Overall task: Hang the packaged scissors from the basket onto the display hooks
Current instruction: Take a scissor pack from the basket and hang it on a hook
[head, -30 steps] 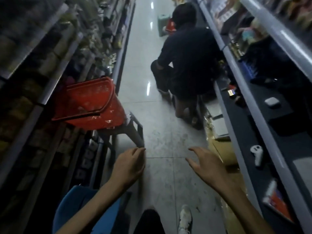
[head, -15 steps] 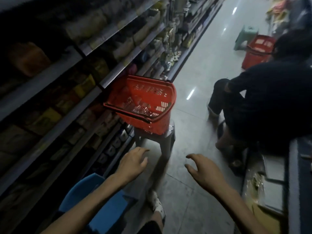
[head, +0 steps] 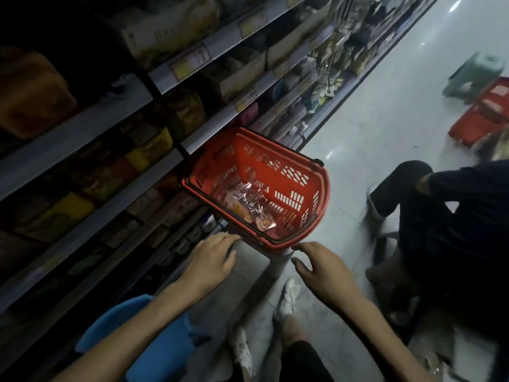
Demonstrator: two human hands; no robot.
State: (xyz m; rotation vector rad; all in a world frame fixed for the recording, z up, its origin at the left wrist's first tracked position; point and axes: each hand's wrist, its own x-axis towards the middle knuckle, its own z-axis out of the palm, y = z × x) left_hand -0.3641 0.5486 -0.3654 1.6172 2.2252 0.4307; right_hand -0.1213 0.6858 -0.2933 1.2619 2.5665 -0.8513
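A red plastic basket (head: 297,172) stands on a small grey stool (head: 278,260) beside the left shelving. Shiny clear packages (head: 245,201) lie on its bottom; I cannot make out scissors in them. My left hand (head: 212,256) hovers just below the basket's near left corner, fingers relaxed, holding nothing. Near the front right corner of the basket, my right hand (head: 322,267) has its fingers spread and is empty too. No display hooks are visible in this dim view.
Stocked shelves (head: 154,139) run along the left. A person in dark clothes (head: 446,216) crouches at the right. A blue stool (head: 154,340) is under my left arm. Another red basket (head: 487,114) and a green stool (head: 473,75) stand farther down the aisle floor.
My view has swung left and down onto the red basket. Both hands have come up close to its near rim. They still hold nothing.
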